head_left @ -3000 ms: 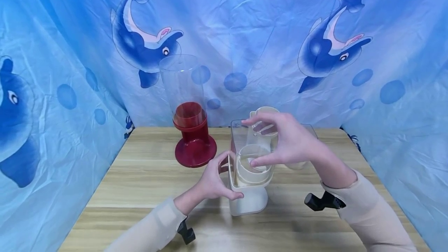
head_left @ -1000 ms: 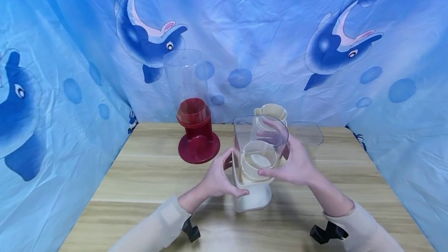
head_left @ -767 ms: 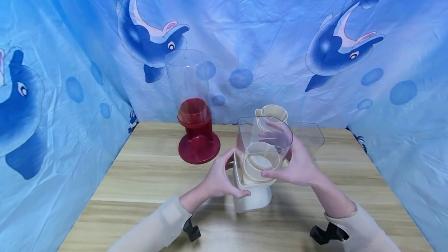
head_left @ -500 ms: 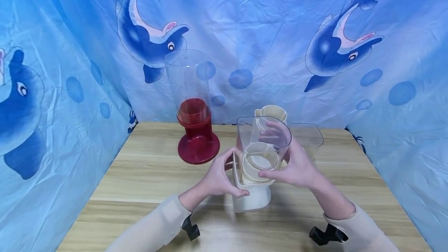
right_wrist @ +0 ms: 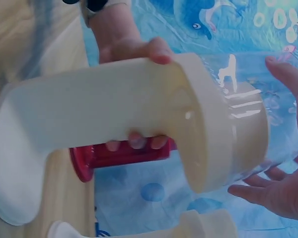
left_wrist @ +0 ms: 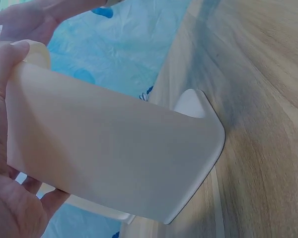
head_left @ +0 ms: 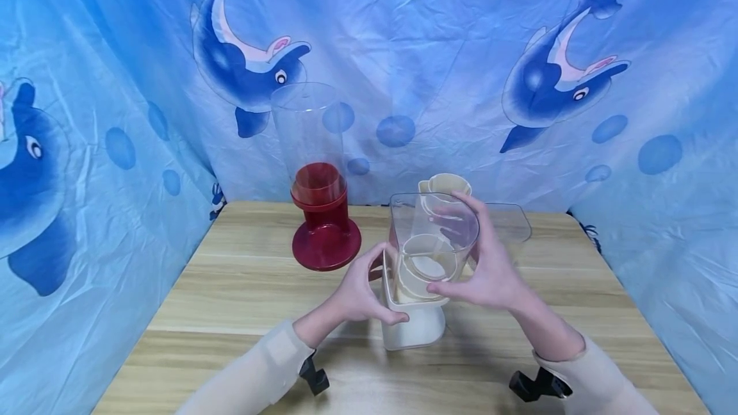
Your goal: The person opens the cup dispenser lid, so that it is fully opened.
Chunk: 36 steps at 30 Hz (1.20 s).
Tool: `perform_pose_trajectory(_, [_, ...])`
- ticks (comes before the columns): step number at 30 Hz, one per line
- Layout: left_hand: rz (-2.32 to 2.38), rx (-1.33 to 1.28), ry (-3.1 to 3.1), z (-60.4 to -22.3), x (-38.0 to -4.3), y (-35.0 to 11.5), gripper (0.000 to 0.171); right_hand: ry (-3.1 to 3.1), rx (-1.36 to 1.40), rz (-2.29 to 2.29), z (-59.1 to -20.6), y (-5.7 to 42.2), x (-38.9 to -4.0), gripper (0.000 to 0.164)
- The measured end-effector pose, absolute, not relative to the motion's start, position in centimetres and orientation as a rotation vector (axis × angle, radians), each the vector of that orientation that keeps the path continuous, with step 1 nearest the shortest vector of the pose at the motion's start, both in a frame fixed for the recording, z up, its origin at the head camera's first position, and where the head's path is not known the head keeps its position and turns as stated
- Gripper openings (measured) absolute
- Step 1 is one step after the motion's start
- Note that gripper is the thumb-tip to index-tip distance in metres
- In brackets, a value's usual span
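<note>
A cream-white stand (head_left: 412,332) shaped like a dry-food dispenser base is upright in the middle of the head view, its foot on the table. A clear plastic container (head_left: 406,223) sits in its collar, with a round cream ring showing inside. My left hand (head_left: 359,290) grips the stand below the collar, thumb in front; the left wrist view shows the stand's broad smooth side (left_wrist: 109,144). My right hand (head_left: 490,268) holds the clear container from the right, thumb low in front and fingers behind. The right wrist view shows the stand's neck (right_wrist: 104,109) and the right hand (right_wrist: 288,193) around the container.
A red dispenser base (head_left: 327,245) with a tall clear cylinder (head_left: 305,133) on it stands at the back left. Behind the held container is another cream stand (head_left: 446,181), beside a clear plastic piece (head_left: 510,223). A blue dolphin curtain surrounds the wooden table (head_left: 230,312).
Since three seconds ago my right hand has come down from above the clear container to its right side. In the last second both hands stay nearly still, with slight shifts of the right fingers.
</note>
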<state>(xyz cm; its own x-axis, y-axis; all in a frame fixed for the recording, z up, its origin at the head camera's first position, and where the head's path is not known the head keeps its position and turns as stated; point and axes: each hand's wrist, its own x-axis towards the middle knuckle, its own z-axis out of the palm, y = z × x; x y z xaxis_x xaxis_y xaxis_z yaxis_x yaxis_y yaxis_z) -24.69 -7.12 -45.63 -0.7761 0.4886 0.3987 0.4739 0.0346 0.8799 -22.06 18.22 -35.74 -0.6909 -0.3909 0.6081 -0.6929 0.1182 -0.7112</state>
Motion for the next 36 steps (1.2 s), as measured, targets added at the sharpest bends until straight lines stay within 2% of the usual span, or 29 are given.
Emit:
perform_pose_trajectory(7, [1.924,1.046,2.242,-45.6,-24.6,-7.1,0.078,-2.108,1.107,1.606,-34.4,18.4,-22.4,0.116])
perform_pose_trajectory(21, [1.899,1.042,2.268,-45.6,-24.7,-7.2,0.077,-2.15,1.181,1.579,-33.6,18.9,-23.4,0.11])
perform_pose_trajectory(36, [1.909,1.055,2.18,-45.8,-25.3,-7.3,0.077,-2.246,1.183,1.53,-32.3,18.8,-22.5,0.101])
